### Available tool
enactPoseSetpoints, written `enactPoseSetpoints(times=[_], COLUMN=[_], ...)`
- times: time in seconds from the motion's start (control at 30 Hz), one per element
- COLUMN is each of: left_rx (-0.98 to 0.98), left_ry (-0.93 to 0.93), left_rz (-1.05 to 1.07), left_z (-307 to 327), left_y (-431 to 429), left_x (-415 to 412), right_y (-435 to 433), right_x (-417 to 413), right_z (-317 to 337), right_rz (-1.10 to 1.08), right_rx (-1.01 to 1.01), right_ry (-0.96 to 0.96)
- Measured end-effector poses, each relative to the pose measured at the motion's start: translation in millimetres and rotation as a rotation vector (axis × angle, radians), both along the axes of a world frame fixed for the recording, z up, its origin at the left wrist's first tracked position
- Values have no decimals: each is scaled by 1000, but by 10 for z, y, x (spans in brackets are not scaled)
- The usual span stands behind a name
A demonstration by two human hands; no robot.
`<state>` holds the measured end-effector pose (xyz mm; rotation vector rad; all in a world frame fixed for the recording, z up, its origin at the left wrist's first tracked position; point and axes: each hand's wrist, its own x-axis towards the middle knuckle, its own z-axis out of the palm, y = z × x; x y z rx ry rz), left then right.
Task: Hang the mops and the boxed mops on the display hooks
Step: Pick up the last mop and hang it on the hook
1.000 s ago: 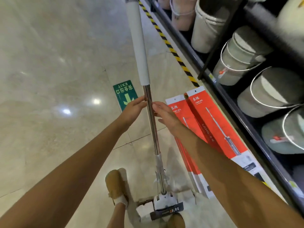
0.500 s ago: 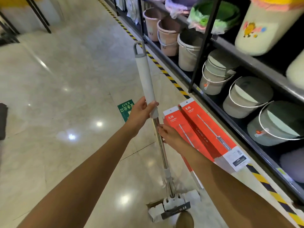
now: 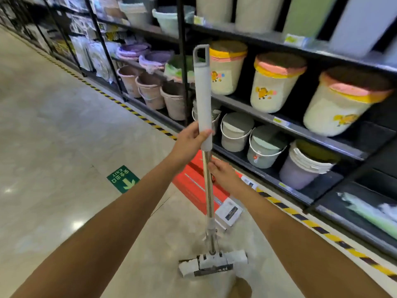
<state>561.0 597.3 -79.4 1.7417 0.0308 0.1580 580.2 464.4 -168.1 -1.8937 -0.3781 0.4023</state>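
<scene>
Mop (image 3: pixel 203 100) standing near upright in front of person, hanging loop at top, sponge head (image 3: pixel 211 264) low by floor (image 3: pixel 53 136); contact with floor unclear. Left hand (image 3: pixel 189 143) wrapping fingers and thumb round lower end of grey grip. Right hand (image 3: pixel 223 175) just below, fingers curling on metal shaft. Red boxed mops (image 3: pixel 189 194) lying flat on floor behind shaft, beside shelving (image 3: pixel 279 123) holding buckets (image 3: pixel 235 132). Green exit sticker (image 3: pixel 122 179) lying on floor to left.
</scene>
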Motion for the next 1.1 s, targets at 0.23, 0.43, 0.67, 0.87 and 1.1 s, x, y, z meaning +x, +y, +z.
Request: enactPoseSetpoints(times=[0.23,0.43,0.67,0.87,1.1], left_rx=[106,132,182,143,78], left_ry=[-89,-190,-286,-398,-434], left_rz=[-308,-503,-607,-693,-782], left_z=[1058,1743,2435,2917,3127], left_y=[-1648,-3360,-5347,-6530,-7835], left_x=[-210,-589,-1138,-1560,-1778], right_y=[-1639,-3268,-5145,-6356,-7573], right_x=[-518,-1104,-1776,-2287,-2668], right_z=[996,1657,2385,2984,3264], right_rz=[-251,-424,-529,-641,-778], right_rx=[-10,56,251,360,289], right_ry=[-43,-57,54,-35,-171])
